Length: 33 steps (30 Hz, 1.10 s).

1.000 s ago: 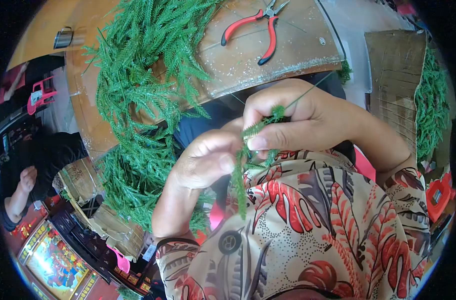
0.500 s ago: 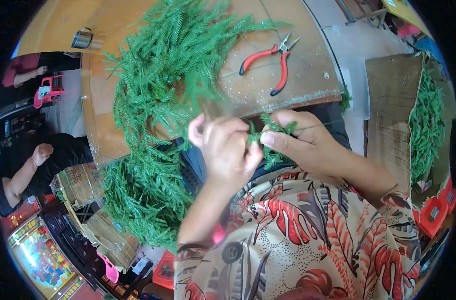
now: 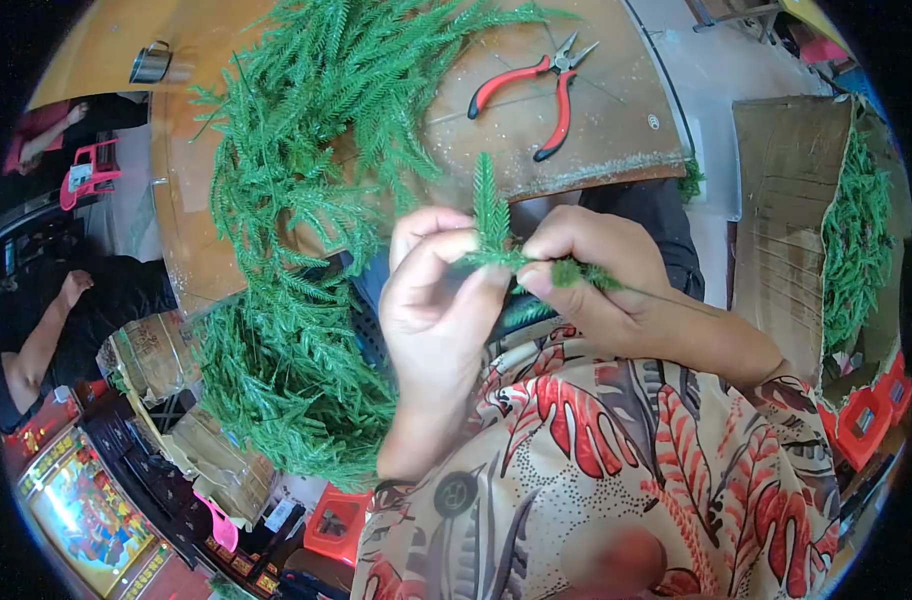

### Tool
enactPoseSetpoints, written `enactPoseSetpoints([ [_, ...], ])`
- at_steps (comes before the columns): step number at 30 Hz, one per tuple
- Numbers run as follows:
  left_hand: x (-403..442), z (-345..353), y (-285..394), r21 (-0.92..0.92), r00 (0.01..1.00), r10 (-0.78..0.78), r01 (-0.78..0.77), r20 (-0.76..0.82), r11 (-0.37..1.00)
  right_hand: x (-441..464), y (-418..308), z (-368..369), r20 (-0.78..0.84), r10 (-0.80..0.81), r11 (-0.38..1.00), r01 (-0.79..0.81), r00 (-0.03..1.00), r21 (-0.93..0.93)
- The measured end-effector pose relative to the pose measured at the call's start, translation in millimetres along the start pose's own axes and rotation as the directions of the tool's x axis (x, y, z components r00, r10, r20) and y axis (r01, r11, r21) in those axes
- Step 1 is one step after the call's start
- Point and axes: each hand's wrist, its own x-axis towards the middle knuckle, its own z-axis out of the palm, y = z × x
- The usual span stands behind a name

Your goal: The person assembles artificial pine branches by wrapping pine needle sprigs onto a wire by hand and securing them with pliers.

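Both hands meet in front of my body, just off the table's near edge. My left hand (image 3: 441,285) pinches a green artificial pine sprig (image 3: 491,208) between thumb and fingers, and one frond of it points up past the fingertips. On the other side, my right hand (image 3: 608,278) is closed on the same sprig, with a thin stem running back over the wrist. Beyond my hands, pliers with red and black handles (image 3: 564,105) lie on the table, jaws slightly apart. To the left, a large heap of pine branches (image 3: 306,140) covers part of the tabletop and hangs over its edge.
A metal cup (image 3: 152,63) stands on the table (image 3: 606,140) at far left. At right, an open cardboard box (image 3: 781,200) holds more greenery (image 3: 856,240). A red plastic stool (image 3: 338,522) is below left. Another person's arm (image 3: 46,335) shows at the left.
My left hand has turned and its fingers are no longer blurred. The sprig's frond now stands upright between my hands. The whole view has shifted slightly.
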Motion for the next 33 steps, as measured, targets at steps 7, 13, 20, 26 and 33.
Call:
enactPoseSetpoints([
  [7,-9.3,5.3,5.9,-0.498,0.984,-0.171,0.123,-0.052,0.858,0.2,3.6,-2.0,0.032,-0.167,0.986,0.167,0.985,-0.011],
  [13,-15.4,9.8,3.0,-0.362,0.988,-0.055,-0.001,-0.144,0.932,-4.4,-1.6,-1.0,0.079,0.078,0.926,-0.102,0.994,0.364],
  [20,-14.6,17.5,0.6,-0.117,0.94,0.234,-0.268,-0.248,0.956,-0.3,-14.1,-3.6,0.328,0.383,0.393,-0.474,0.863,0.788],
  [26,-10.0,13.1,21.5,-0.666,0.926,-0.373,0.313,0.055,0.678,2.9,-15.5,-0.9,0.116,0.303,0.698,-0.303,0.946,0.649],
  [33,-8.2,13.1,15.2,-0.665,0.967,-0.244,0.234,0.081,0.709,3.2,-11.5,-0.3,0.087,0.245,0.715,-0.24,0.966,0.657],
])
